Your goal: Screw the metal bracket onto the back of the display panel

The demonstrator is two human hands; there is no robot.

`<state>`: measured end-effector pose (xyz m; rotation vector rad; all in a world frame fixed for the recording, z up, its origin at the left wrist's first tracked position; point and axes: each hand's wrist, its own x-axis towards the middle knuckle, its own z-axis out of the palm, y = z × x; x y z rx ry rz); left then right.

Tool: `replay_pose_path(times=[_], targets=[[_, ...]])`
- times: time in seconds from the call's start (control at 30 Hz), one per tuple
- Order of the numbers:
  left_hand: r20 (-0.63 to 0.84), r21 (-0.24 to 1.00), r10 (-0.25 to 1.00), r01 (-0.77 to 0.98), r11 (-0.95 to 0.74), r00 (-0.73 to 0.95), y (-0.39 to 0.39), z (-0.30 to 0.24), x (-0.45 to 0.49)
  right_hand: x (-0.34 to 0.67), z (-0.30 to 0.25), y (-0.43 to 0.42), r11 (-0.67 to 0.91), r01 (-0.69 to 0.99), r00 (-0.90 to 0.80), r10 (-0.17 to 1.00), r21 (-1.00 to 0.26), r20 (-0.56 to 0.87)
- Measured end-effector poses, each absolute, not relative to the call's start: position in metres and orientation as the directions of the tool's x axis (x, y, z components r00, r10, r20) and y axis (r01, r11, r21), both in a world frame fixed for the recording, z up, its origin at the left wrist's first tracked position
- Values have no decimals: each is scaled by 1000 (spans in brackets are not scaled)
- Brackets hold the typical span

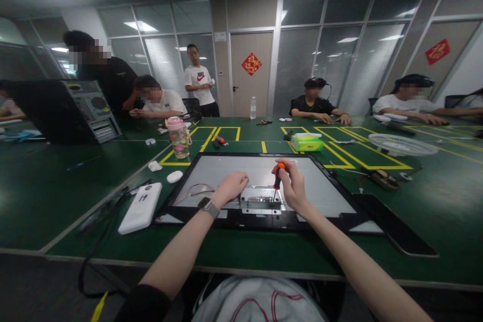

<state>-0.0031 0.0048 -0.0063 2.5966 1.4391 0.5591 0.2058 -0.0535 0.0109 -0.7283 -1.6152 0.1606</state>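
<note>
A flat display panel with a black frame lies on the green table in front of me. Near its front edge sits a metal bracket, shiny and with holes. My right hand grips an orange and black screwdriver upright, its shaft pointing down at the bracket's right part. My left hand rests at the bracket's left end, fingers curled and closed; what they hold, if anything, is hidden. Thin wires run over the panel's left side.
A white power bank-like block and dark cables lie left of the panel. Behind stand a pink-lidded bottle and a green tissue pack. A black slab lies at right. Several people sit or stand across the table.
</note>
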Motion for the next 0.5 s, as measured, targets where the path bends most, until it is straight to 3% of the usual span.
replay_pose_path(times=[0.27,0.5], targets=[[274,305,831,775,-553,484,5,-7,-4,206,15,-51,772,423,38,508,-475,860],[262,298,840,788,-539,476,6,-8,-4,205,20,-51,746,196,124,625,-637,771]])
